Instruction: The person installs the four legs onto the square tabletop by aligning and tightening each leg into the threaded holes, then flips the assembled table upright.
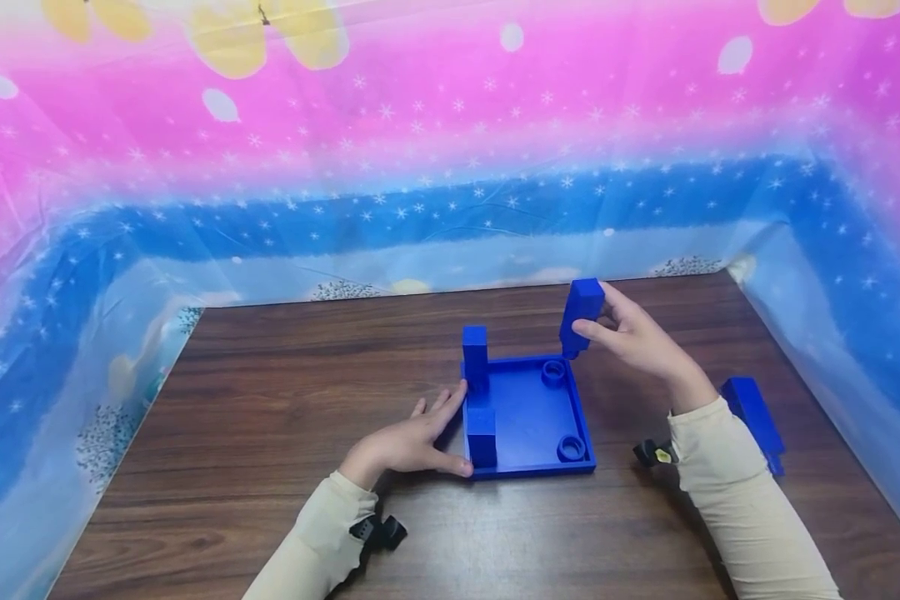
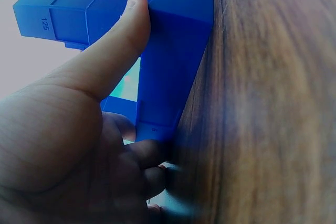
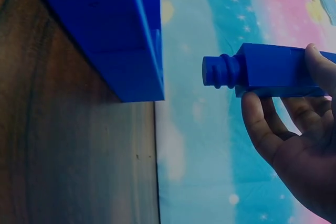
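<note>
A blue square tray-like base [image 1: 528,474] lies on the table with its rim up. Upright blue legs stand in its far-left [image 1: 475,350] and near-left [image 1: 482,437] corners. Round sockets show at its far-right [image 1: 552,374] and near-right [image 1: 571,449] corners. My left hand [image 1: 405,442] rests against the base's left side, fingers spread, thumb at the near-left corner. Just beyond the far-right corner, my right hand [image 1: 641,337] pinches a square blue leg [image 1: 585,304]. The leg's round ridged end [image 3: 223,71] points down and stands apart from the base.
Another blue leg [image 1: 753,417] lies on the wooden table [image 1: 270,400] to the right, partly behind the right sleeve [image 1: 735,492]. A patterned cloth [image 1: 420,200] encloses the back and sides. Black wrist devices hang at both cuffs.
</note>
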A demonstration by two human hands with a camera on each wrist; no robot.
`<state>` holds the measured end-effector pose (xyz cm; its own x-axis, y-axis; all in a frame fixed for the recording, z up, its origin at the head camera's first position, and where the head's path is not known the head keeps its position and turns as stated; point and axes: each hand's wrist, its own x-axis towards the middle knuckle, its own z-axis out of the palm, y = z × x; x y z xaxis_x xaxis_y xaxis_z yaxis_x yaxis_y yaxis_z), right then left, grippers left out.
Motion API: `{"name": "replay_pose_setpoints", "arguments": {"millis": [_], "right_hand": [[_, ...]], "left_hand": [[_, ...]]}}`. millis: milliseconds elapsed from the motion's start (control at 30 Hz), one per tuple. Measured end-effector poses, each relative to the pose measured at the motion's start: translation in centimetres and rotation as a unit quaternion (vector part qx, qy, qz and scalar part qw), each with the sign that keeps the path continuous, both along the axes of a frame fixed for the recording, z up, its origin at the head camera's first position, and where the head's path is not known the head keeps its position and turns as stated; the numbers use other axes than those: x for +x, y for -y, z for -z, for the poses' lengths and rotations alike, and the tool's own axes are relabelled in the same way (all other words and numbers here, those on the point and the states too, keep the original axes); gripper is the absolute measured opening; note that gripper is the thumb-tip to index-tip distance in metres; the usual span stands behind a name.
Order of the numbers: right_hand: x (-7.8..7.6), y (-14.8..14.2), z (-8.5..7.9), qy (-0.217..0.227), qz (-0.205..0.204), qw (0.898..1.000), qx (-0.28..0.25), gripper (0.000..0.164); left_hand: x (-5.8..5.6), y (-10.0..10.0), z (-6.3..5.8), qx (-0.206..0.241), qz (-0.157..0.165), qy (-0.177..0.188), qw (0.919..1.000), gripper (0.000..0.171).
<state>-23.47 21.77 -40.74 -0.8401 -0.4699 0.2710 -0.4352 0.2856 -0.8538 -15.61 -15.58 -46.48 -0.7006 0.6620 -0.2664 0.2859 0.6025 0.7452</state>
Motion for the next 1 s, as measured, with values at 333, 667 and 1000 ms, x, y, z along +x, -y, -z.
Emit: {"name": "replay_pose_setpoints", "arguments": {"millis": [333, 667, 1000], "right_hand": [[0.2, 1.1, 1.3, 0.029, -0.024, 0.998, 0.04, 0.058], [0.1, 1.3, 1.9, 0.064, -0.027, 0.996, 0.051, 0.052], [0.3, 1.3, 2.3, 0.076, -0.032, 0.994, 0.067, 0.052]], "left_hand": [[0.1, -0.2, -0.5, -0.013, 0.0, 0.0, 0.9999, 0.126], [0.0, -0.3, -0.4, -0.021, -0.006, 0.001, 0.9998, 0.125], [0.0, -0.2, -0.3, -0.012, -0.005, 0.001, 0.9999, 0.126]]}}
